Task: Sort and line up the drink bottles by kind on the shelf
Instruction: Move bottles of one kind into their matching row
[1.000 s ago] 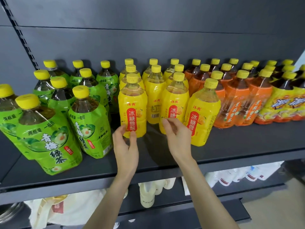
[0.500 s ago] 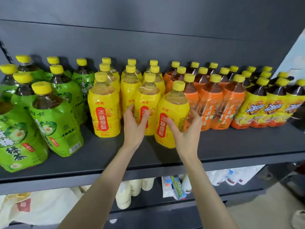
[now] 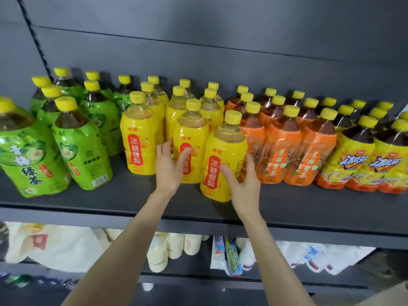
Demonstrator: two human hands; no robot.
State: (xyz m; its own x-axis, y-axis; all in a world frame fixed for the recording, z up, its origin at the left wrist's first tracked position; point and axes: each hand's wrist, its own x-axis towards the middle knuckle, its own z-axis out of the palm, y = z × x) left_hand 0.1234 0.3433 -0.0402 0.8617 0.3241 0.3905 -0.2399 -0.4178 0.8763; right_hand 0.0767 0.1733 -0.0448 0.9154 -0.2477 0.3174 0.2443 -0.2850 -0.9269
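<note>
A dark shelf [image 3: 110, 195] carries bottles with yellow caps in groups: green-label tea [image 3: 81, 151] at the left, yellow-label pear drink [image 3: 139, 142] in the middle, orange-label tea [image 3: 280, 151] to its right, iced tea [image 3: 355, 160] at the far right. My left hand [image 3: 170, 166] is wrapped around the middle front yellow bottle [image 3: 192, 138]. My right hand [image 3: 242, 182] grips the right front yellow bottle [image 3: 223, 155], which stands nearer the shelf's front edge than its neighbours and touches the orange bottles.
The shelf's grey back wall [image 3: 220, 51] rises behind the rows. On the lower shelf lie white bottles [image 3: 159, 255], white packets [image 3: 309, 257] and a cloth bag [image 3: 57, 246]. A strip of bare shelf runs along the front edge.
Both hands have closed further onto the two front yellow bottles. The right front bottle stays forward of the row. The camera has shifted, so more green bottles show at the left.
</note>
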